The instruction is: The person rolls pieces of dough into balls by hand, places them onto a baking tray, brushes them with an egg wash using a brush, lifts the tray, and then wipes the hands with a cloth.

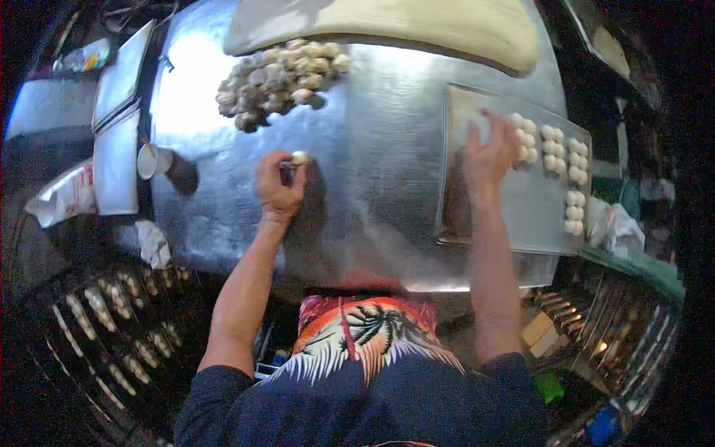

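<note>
My left hand (279, 185) is over the metal table, thumb and fingertips closed on a small pale dough ball (299, 158). My right hand (493, 153) is above the left part of a metal tray (532, 201), smeared by motion. Between its thumb and fingers shows a blurred whitish lump (480, 130), apparently dough. Just right of those fingers, a cluster of white dough balls (526, 140) sits on the tray. More clusters stand in columns further right, including a middle group (553, 150) and an outer one (577, 160).
A heap of small lumps (279, 80) lies at the table's back left, before a broad dough sheet (402, 28). A white cup (155, 161) stands near the left edge, above a crumpled cloth (153, 244). Racks with rows of pale pieces (115, 305) are below left.
</note>
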A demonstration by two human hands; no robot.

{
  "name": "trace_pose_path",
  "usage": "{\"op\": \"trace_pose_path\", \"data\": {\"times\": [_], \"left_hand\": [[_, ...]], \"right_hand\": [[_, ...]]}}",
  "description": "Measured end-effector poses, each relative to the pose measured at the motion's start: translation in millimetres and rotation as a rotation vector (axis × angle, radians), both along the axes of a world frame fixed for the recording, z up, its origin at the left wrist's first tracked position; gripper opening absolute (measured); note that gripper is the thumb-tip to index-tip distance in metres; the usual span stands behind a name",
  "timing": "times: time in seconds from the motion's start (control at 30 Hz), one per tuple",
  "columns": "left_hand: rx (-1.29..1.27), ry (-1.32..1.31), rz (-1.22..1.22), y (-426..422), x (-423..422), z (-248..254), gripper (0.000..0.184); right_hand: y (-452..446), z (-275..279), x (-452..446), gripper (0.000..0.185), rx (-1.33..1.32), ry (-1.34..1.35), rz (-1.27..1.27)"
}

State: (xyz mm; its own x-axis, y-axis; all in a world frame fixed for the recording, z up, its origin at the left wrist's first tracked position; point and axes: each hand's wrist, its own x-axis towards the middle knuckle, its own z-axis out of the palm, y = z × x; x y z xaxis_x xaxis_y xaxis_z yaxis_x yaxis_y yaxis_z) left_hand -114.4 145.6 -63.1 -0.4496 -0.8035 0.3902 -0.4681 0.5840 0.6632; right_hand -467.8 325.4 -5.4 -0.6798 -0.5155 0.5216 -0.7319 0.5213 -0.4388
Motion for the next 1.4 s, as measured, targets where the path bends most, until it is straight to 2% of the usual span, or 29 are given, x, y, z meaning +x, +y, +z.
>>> {"op": "trace_pose_path", "data": {"times": [0.07,0.1,0.2,0.3,0.4,0.5,0.53,0.63,0.67,0.73,0.8,0.87,0.93,1.0,1.1,1.17,1.2,1.23,1.27,1.3,1.33,1.4], "left_hand": [[0.096,0.033,0.016,-1,3,-3,0.032],[0.150,0.053,0.017,-2,6,-6,0.033],[-0.074,-0.128,-0.071,-8,10,8,0.040],[-0.088,-0.039,-0.168,-10,26,7,0.048],[0.102,0.049,-0.185,-10,39,7,0.051],[0.252,0.149,-0.094,-8,81,15,0.051],[0.311,0.159,-0.071,-5,96,26,0.042],[0.045,-0.105,-0.146,-5,147,18,0.031],[0.058,-0.088,-0.088,2,154,21,0.020],[0.007,-0.089,-0.074,5,155,22,0.019],[0.048,-0.067,-0.081,6,153,15,0.017],[0.173,-0.013,-0.115,0,152,4,0.014],[0.126,-0.051,-0.145,9,174,14,0.016],[0.075,-0.161,-0.190,21,183,19,0.023],[0.061,-0.392,-0.260,62,170,21,0.037],[0.062,-0.466,-0.255,64,125,30,0.046],[-0.028,-0.465,-0.272,50,111,14,0.049],[-0.147,-0.423,-0.280,27,106,-7,0.049],[-0.154,-0.421,-0.223,6,102,-24,0.047],[-0.191,-0.367,-0.201,-9,106,-26,0.039],[-0.228,-0.314,-0.179,-24,111,-27,0.031],[0.008,-0.239,-0.073,-25,126,-28,0.023]], "right_hand": [[-44,-17,53,0.019,-0.063,-0.121,0.336],[-71,-15,82,0.018,-0.077,-0.156,0.409],[-146,-13,164,0.013,-0.171,-0.272,0.554],[-205,-12,224,0.016,-0.173,-0.195,0.690],[-252,-13,262,0.018,0.002,-0.038,0.755],[-273,-14,281,0.023,0.203,0.117,0.702],[-277,-16,280,0.027,0.334,0.127,0.694],[-281,-27,279,0.029,0.236,0.150,0.685],[-271,-31,280,0.028,0.145,0.018,0.738],[-233,-31,283,0.026,-0.040,-0.241,0.841],[-170,-25,286,0.024,-0.009,-0.640,0.769],[-95,-2,268,0.025,0.126,-0.781,0.574],[-13,-11,235,0.022,-0.067,-0.663,0.517],[71,-24,191,0.022,0.111,-0.487,0.525],[101,-39,204,0.024,0.422,-0.143,0.630],[70,-33,233,0.025,0.323,-0.124,0.689],[54,-37,234,0.027,0.274,-0.094,0.717],[35,-42,225,0.030,0.220,-0.059,0.743],[19,-54,204,0.030,0.210,-0.085,0.802],[20,-65,191,0.031,0.220,-0.127,0.864],[31,-60,184,0.027,0.241,-0.130,0.805],[35,-37,161,0.019,0.257,-0.087,0.680]]}}
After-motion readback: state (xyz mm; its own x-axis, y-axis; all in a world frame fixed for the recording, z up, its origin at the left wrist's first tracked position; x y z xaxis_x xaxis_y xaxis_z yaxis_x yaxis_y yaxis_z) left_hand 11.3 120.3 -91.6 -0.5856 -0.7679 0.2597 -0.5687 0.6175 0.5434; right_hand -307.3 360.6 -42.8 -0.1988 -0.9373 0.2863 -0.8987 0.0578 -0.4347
